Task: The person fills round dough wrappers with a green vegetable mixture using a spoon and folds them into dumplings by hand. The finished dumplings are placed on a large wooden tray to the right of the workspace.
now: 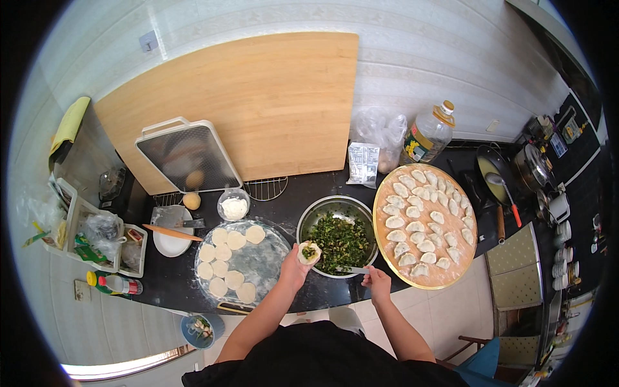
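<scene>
My left hand [293,269] holds a round dumpling wrapper [315,260] with a small heap of chopped green filling [307,250] on it, at the left rim of a steel mixing bowl [309,207]. Chopped green vegetable filling [341,239] covers much of the bowl's inside. My right hand [378,283] grips a flat metal utensil [358,270], whose far end lies in the filling. Several flat dough wrappers [234,279] lie on a floured round board [263,261] to the left. On the right, a round wooden tray [462,263] carries many folded dumplings [414,226].
A bowl of flour [234,208], a white plate [169,246], a rolling pin [171,232] and a cleaver [171,216] stand left. Behind are a large wooden board [271,106] and an oil bottle [429,133]. A wok [488,167] sits on the right, a blue bin [217,325] below.
</scene>
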